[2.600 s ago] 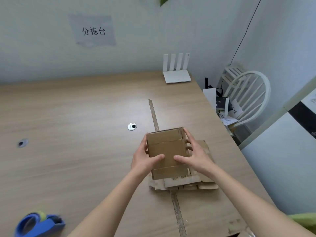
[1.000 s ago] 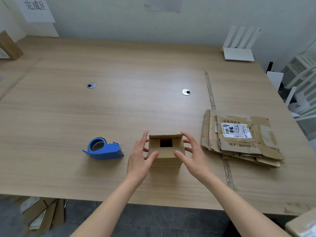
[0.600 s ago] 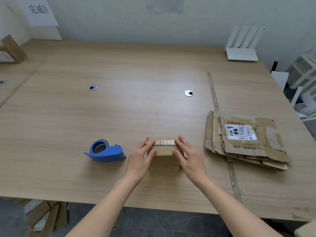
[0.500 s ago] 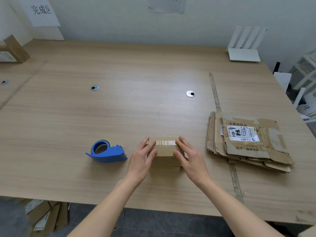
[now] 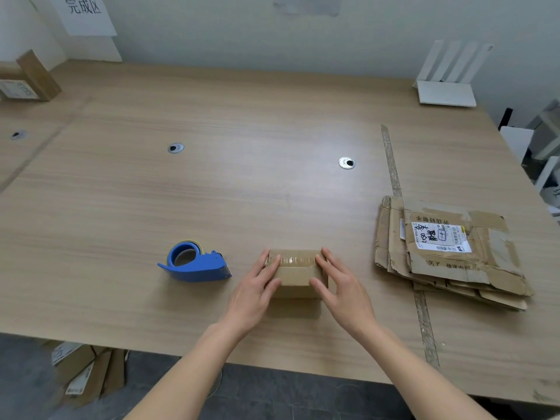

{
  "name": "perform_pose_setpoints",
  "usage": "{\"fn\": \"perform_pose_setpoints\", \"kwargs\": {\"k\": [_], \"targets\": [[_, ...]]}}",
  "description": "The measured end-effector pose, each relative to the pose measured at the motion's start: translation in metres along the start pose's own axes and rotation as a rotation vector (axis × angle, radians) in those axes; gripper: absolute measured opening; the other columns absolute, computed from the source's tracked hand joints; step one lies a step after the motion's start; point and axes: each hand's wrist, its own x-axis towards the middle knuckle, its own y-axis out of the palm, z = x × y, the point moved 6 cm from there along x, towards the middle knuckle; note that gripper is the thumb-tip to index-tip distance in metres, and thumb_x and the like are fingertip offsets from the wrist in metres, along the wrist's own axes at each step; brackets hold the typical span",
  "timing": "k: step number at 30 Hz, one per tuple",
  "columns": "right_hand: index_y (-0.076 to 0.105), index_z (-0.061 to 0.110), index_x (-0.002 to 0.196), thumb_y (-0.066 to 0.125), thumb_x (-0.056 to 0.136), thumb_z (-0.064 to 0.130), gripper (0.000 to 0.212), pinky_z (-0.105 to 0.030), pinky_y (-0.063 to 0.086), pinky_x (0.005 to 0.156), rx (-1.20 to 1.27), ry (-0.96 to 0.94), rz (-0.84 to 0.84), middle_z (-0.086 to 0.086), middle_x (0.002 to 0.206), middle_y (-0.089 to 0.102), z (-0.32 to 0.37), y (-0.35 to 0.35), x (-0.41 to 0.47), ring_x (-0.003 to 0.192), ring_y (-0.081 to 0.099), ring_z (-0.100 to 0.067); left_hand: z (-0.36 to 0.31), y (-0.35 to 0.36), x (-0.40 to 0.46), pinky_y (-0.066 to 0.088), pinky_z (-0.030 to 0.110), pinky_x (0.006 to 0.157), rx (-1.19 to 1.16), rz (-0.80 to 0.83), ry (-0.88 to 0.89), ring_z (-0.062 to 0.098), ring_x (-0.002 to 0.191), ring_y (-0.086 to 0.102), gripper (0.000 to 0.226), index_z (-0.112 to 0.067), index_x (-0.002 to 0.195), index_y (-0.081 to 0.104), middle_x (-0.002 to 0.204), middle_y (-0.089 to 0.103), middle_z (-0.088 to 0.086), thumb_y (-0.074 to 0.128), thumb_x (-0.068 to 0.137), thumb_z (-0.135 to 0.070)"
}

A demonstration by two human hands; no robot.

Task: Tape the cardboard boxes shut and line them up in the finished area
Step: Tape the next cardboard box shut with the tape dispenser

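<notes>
So far left at the back there's a taped box (image 5: 28,80) sitting under the wall sign (image 5: 86,13), which I'd guess marks the finished area. Moving right, the blue tape dispenser (image 5: 194,263) lies on the tabletop (image 5: 242,177) just beside the left hand (image 5: 253,294). That hand's grip is spread, fingers mostly straight and laid flat against the left side of the small cardboard box (image 5: 295,275), thumb on the near face. The box sits near the front edge of the tabletop, flaps folded down, with a shiny strip of old tape across the top. The right hand (image 5: 342,291) mirrors the left, fingers straight and pressing the right side, not curled round anything. Honestly this box looks light and probably empty, so it'll skid if you push one-sided. The walls should be fairly stiff but the flaps look springy, so I'd hold it by the two sides like this and keep a thumb on the seam while taping. Further right is a stack of flattened boxes (image 5: 451,253), worn and floppy-looking, and a white router (image 5: 445,92) at the back.
</notes>
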Motion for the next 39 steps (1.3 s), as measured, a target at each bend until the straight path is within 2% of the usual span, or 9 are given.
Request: {"fn": "perform_pose_setpoints", "kwargs": {"k": [3,9,13,16,19,25,29,33,39], "targets": [[0.041,0.033,0.153,0.058,0.100,0.046,0.057,-0.027,0.030,0.118,-0.062,-0.005,0.008,0.029,0.161,0.020,0.002,0.003,-0.002,0.151,0.012,0.006,-0.005,-0.006,0.000,0.024,0.017,0.109,0.073,0.023,-0.009,0.005,0.147,0.024,0.049,-0.037,0.152,0.035,0.164,0.010,-0.019,0.046,0.104,-0.038],[0.045,0.031,0.151,0.061,0.098,0.046,0.057,-0.031,0.040,0.113,-0.102,0.008,-0.022,0.029,0.158,0.028,0.008,-0.002,-0.005,0.149,0.023,0.002,-0.012,-0.021,-0.002,0.032,0.036,0.114,0.200,0.035,-0.022,0.009,0.148,0.023,0.055,-0.048,0.153,0.024,0.164,0.007,-0.021,0.042,0.101,-0.053],[0.045,0.032,0.151,0.060,0.098,0.047,0.057,-0.030,0.040,0.112,-0.127,0.012,-0.005,0.028,0.159,0.029,0.011,-0.006,-0.003,0.149,0.022,0.002,0.004,-0.053,-0.006,0.036,0.041,0.115,0.302,-0.090,-0.052,0.014,0.144,0.032,0.065,-0.047,0.153,0.024,0.162,0.023,-0.011,0.047,0.094,-0.061],[0.044,0.031,0.152,0.060,0.098,0.047,0.058,-0.030,0.039,0.112,-0.138,0.002,-0.005,0.026,0.159,0.030,0.012,-0.006,-0.004,0.149,0.022,0.001,0.033,-0.084,-0.012,0.045,0.041,0.105,0.417,-0.246,-0.076,0.022,0.132,0.047,0.070,-0.037,0.151,0.036,0.147,0.048,0.000,0.063,0.088,-0.054],[0.044,0.026,0.152,0.059,0.099,0.045,0.058,-0.029,0.035,0.115,-0.166,-0.036,-0.001,0.021,0.161,0.031,0.013,-0.006,-0.002,0.151,0.019,-0.001,0.071,-0.102,-0.016,0.049,0.043,0.097,0.510,-0.259,-0.191,0.026,0.120,0.052,0.077,-0.034,0.150,0.040,0.133,0.055,0.004,0.069,0.083,-0.056],[0.057,0.015,0.141,0.068,0.095,0.034,0.051,-0.030,0.044,0.107,-0.158,-0.134,-0.009,0.012,0.143,0.050,0.015,-0.009,0.003,0.132,0.041,-0.008,0.106,-0.107,-0.008,0.034,0.043,0.108,0.751,-0.161,-0.222,0.026,0.104,0.060,0.073,-0.032,0.149,0.042,0.100,0.067,0.003,0.066,0.085,-0.057],[0.057,0.018,0.141,0.071,0.093,0.033,0.052,-0.020,0.036,0.106,-0.141,-0.139,0.003,0.011,0.140,0.053,0.015,-0.009,0.007,0.131,0.042,-0.009,0.102,-0.113,-0.004,0.040,0.037,0.100,0.497,-0.069,-0.208,0.025,0.104,0.056,0.059,-0.036,0.141,0.050,0.104,0.068,-0.003,0.067,0.087,-0.050],[0.055,0.023,0.142,0.074,0.090,0.026,0.055,-0.021,0.038,0.103,-0.128,-0.161,0.024,0.011,0.133,0.057,0.022,-0.012,0.009,0.125,0.045,-0.009,0.070,-0.117,-0.006,0.050,0.039,0.085,0.213,-0.007,-0.095,0.010,0.103,0.058,0.060,-0.049,0.138,0.045,0.114,0.064,-0.024,0.055,0.080,-0.063],[0.056,0.021,0.141,0.074,0.085,0.007,0.060,-0.017,0.035,0.102,-0.088,-0.130,0.125,0.004,0.131,0.062,0.036,-0.009,0.017,0.124,0.050,-0.016,-0.007,-0.130,0.007,0.053,0.032,0.082,0.156,0.077,0.025,-0.002,0.099,0.061,0.057,-0.056,0.136,0.045,0.114,0.062,-0.033,0.056,0.080,-0.060]]}}
